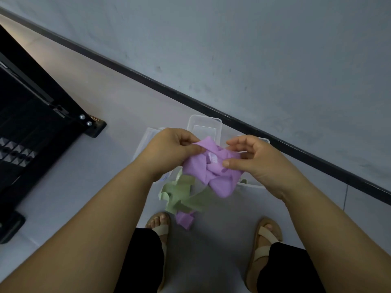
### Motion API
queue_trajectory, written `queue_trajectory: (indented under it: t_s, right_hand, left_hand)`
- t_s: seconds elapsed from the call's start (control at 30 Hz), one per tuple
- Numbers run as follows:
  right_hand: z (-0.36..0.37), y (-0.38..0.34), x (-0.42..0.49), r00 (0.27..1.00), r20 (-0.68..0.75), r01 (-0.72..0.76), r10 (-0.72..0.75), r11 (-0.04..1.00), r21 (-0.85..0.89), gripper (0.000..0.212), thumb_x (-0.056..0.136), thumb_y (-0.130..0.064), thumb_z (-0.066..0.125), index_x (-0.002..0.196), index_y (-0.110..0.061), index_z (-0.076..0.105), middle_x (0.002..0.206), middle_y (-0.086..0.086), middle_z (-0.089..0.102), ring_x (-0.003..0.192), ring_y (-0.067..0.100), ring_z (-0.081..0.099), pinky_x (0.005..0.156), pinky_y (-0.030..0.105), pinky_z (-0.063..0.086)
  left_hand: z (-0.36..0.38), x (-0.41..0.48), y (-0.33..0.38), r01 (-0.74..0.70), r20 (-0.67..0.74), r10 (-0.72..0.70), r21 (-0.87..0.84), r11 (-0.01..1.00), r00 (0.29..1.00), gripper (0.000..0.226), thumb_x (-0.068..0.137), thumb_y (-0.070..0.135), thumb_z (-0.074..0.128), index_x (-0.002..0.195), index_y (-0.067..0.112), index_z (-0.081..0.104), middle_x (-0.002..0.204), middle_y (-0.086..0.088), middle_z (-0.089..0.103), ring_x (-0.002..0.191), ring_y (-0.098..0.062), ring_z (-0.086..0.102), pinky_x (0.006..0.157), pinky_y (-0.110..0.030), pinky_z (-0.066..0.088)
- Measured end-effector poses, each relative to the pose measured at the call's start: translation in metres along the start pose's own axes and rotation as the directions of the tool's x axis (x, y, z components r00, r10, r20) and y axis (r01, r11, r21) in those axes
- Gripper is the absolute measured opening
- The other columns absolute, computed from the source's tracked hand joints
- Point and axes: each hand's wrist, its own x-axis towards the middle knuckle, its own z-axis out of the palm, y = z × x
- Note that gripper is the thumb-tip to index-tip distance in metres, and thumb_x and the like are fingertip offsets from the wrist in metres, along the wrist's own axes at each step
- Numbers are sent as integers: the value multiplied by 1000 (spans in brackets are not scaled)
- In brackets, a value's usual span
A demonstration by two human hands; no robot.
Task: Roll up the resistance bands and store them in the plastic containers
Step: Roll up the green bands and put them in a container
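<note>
Head view: both hands, left hand [169,149] and right hand [254,163], pinch the crumpled purple band [213,174] above the clear containers [204,123]; untangling stage, flattening apparently needed before rolling.

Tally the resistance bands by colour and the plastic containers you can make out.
Purple bands: 2, the purple band in hand and the small purple band on the floor.
Green bands: 1, the green band.
Clear containers: 3, far container, left container, right container.
Total: 6
</note>
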Motion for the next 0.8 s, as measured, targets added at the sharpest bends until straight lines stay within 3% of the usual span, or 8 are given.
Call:
queue_trajectory:
  t_s: [0.1,0.2,0.3,0.47,0.63,0.73,0.8]
  right_hand:
    - [-3,5,3,998,-52,-27,26,999,-22,30,78,-7,71,101,-23,60,99,-5,63,81,3,61,61,9,50]
    - [-1,11,5,989,-136,-60,50,995,-76,19,82,-29,67,100,-26,61,100,-10,63,88,4,60,74,19,49]
    - [5,14,7,982,-136,-132,128,991,-21,31,80,-47,62,98,-21,63,94,-7,66,84,8,61,72,26,49]
    - [11,9,7,966,-224,-91,132,979,183,14,90,-24,58,80,-17,64,73,-4,64,62,7,55,51,19,47]
    - [-2,5,11,892,-283,-113,353,780,615,15,97,-27,46,90,-22,59,90,1,65,77,16,61,67,33,51]
    - [-7,4,11,888,-169,-125,428,577,807,23,99,-27,42,94,-15,61,86,3,65,79,17,62,66,35,54]
    - [-5,2,11,907,-114,-122,405,511,851,29,100,-23,39,88,-9,61,76,3,67,70,15,64,62,28,56]
  left_hand:
    - [-2,2,-1,56,-71,-59,-38,998,996,6,85,14,65,86,9,68,89,-16,70,75,-21,63,75,-37,57]
    - [-1,3,-1,102,-43,-107,-105,989,993,10,88,14,61,96,9,65,88,-12,69,76,-21,65,65,-30,58]
    - [1,2,1,140,-24,-147,-190,972,989,15,92,10,53,101,17,65,91,-8,67,76,-20,64,60,-28,57]
    - [-2,3,4,208,55,-201,-254,945,978,20,92,4,45,87,9,63,87,-13,64,72,-25,62,61,-29,57]
    - [-11,7,4,252,-15,-293,-470,846,956,23,88,3,34,73,5,52,83,-15,53,71,-26,55,56,-31,57]
    - [-16,5,4,216,-15,-284,-611,762,959,22,84,4,32,66,6,45,74,-12,48,66,-26,48,51,-31,55]
    - [-17,0,7,194,-15,-276,-675,712,961,22,83,9,40,61,9,44,59,-9,45,53,-20,45,46,-20,47]
